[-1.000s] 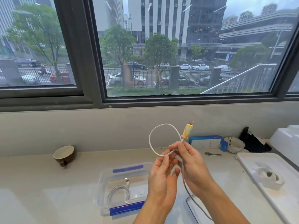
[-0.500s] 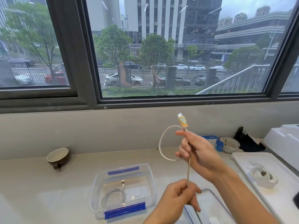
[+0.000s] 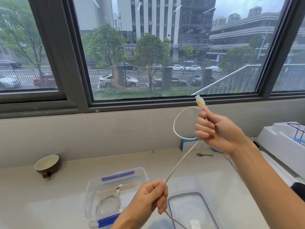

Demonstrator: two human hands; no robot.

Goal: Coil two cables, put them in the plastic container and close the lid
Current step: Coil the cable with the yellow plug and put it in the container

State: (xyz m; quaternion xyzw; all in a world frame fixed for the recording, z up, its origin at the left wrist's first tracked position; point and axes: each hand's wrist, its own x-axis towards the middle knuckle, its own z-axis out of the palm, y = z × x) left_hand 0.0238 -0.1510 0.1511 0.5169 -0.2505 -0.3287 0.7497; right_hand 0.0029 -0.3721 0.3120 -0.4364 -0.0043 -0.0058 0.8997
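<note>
both hands (image 3: 214, 129) (image 3: 151, 194) grip the white cable (image 3: 181, 162) stretched between them.

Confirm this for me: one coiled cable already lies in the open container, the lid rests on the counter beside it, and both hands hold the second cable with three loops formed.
Not quite. The head view shows only one loop in the second cable, at the right hand; the left hand pulls the rest taut. The coiled cable in the container and the lid beside it are right.

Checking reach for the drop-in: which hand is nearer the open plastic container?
Left. The left hand is low, right beside the plastic container, at its near right corner. The right hand is raised well above and to the right, gripping the cable loop.
</note>
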